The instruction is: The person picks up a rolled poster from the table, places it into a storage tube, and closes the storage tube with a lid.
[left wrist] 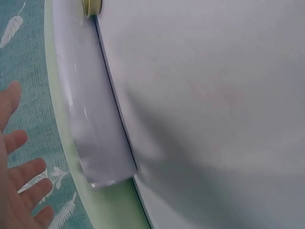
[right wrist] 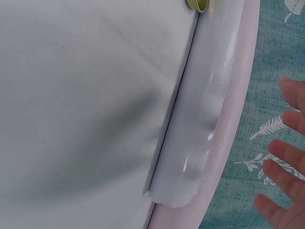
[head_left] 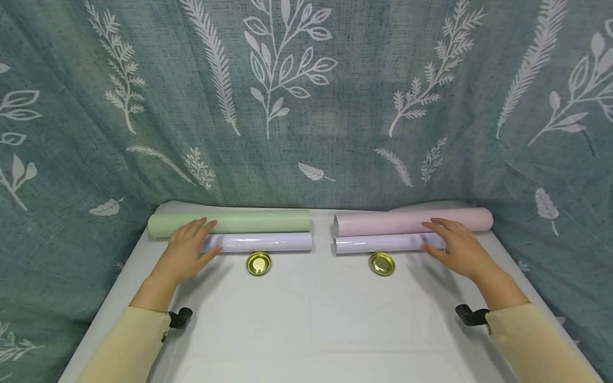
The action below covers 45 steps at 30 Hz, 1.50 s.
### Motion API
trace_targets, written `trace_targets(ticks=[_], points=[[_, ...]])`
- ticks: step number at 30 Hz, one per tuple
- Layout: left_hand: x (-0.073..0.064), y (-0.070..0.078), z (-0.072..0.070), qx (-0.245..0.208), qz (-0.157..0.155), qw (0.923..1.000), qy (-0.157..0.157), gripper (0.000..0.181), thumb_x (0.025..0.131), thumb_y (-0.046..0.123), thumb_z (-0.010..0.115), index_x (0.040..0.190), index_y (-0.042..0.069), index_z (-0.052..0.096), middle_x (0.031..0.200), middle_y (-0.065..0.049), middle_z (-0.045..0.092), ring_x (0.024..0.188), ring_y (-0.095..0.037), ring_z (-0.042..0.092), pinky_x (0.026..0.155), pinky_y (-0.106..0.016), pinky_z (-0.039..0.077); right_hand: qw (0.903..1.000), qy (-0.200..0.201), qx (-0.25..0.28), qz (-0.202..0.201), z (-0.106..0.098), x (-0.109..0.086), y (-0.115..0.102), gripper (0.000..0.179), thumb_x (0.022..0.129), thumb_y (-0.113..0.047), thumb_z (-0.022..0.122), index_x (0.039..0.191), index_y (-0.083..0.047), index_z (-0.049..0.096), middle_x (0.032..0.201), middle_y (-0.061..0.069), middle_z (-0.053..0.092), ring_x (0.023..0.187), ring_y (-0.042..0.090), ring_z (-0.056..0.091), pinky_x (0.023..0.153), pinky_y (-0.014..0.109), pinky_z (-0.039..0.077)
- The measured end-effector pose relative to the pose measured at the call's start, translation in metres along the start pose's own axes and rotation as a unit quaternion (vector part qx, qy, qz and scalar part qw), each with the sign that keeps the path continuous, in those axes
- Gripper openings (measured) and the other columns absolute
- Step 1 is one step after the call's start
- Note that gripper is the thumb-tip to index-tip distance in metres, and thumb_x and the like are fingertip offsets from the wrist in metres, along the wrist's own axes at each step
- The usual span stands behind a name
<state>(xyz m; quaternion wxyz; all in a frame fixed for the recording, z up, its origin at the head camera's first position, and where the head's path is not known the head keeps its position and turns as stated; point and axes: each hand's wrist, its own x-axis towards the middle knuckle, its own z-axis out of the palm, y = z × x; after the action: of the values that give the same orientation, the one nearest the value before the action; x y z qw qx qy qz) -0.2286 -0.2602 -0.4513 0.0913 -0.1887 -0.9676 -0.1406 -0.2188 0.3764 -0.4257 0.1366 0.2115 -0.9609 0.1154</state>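
My left hand [head_left: 187, 252] hovers over the left pair of rolls with its fingers spread, holding nothing. Beneath it lie a green roll [head_left: 263, 221] and, in front, a shorter glossy pale-lilac roll [head_left: 268, 242]. My right hand [head_left: 460, 249], fingers likewise spread and holding nothing, is above the right pair. That pair is a pink roll [head_left: 383, 222] with another glossy lilac roll [head_left: 378, 244] before it. In the left wrist view the lilac roll [left wrist: 95, 105] lies apart from the fingers [left wrist: 28, 171]. The right wrist view shows the other lilac roll [right wrist: 195, 109] apart from the fingers [right wrist: 286, 152].
Two small round gold dishes stand on the white tabletop [head_left: 306, 319]: the left dish [head_left: 258, 263] and the right dish [head_left: 382, 263], each just in front of a lilac roll. A teal curtain [head_left: 354, 106] with white leaf prints hangs behind and at both sides.
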Motion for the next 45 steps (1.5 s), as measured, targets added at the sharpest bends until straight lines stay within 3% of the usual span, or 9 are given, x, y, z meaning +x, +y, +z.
trace_targets(ticks=[7, 17, 28, 35, 45], points=[[0.018, 0.006, 0.005, -0.002, 0.012, 0.9999, -0.002, 0.069, 0.101, 0.047, 0.057, 0.154, 0.008, 0.037, 0.156, -0.025, 0.033, 0.143, -0.046, 0.028, 0.115, -0.064, 0.017, 0.9991, 0.034, 0.027, -0.006, 0.008, 0.009, -0.008, 0.049, 0.088, -0.021, 0.078, 0.130, -0.002, 0.063, 0.129, 0.024, 0.058, 0.121, 0.046, 0.050, 0.100, 0.063, 0.037], [0.041, 0.014, 0.012, -0.009, 0.005, 0.9998, -0.016, 0.069, 0.101, 0.046, 0.055, 0.156, 0.010, 0.034, 0.156, -0.024, 0.033, 0.143, -0.046, 0.027, 0.115, -0.063, 0.018, 0.9992, 0.020, 0.036, -0.002, 0.017, 0.016, -0.012, 0.047, 0.089, -0.021, 0.077, 0.130, -0.004, 0.064, 0.130, 0.021, 0.058, 0.122, 0.043, 0.050, 0.100, 0.062, 0.040], [0.061, 0.017, 0.017, -0.015, -0.013, 0.9985, -0.050, 0.069, 0.102, 0.045, 0.055, 0.157, 0.011, 0.031, 0.157, -0.022, 0.032, 0.144, -0.044, 0.027, 0.117, -0.061, 0.016, 0.9986, -0.007, 0.052, 0.001, 0.026, 0.020, -0.014, 0.047, 0.090, -0.021, 0.076, 0.133, -0.007, 0.063, 0.127, 0.020, 0.061, 0.118, 0.042, 0.054, 0.097, 0.061, 0.043], [0.072, 0.014, 0.021, -0.023, -0.017, 0.9975, -0.065, 0.067, 0.103, 0.044, 0.054, 0.157, 0.012, 0.032, 0.157, -0.022, 0.033, 0.144, -0.044, 0.027, 0.118, -0.061, 0.013, 0.9977, -0.020, 0.065, -0.007, 0.031, 0.025, -0.014, 0.046, 0.090, -0.020, 0.077, 0.132, -0.008, 0.064, 0.127, 0.020, 0.062, 0.119, 0.042, 0.054, 0.099, 0.061, 0.042], [0.083, -0.002, 0.026, -0.033, -0.046, 0.9947, -0.085, 0.067, 0.103, 0.047, 0.052, 0.157, 0.012, 0.033, 0.157, -0.020, 0.035, 0.144, -0.044, 0.026, 0.118, -0.062, 0.009, 0.9965, -0.033, 0.076, -0.015, 0.038, 0.029, -0.013, 0.044, 0.090, -0.018, 0.077, 0.131, -0.007, 0.065, 0.128, 0.020, 0.062, 0.119, 0.042, 0.054, 0.099, 0.060, 0.043]])
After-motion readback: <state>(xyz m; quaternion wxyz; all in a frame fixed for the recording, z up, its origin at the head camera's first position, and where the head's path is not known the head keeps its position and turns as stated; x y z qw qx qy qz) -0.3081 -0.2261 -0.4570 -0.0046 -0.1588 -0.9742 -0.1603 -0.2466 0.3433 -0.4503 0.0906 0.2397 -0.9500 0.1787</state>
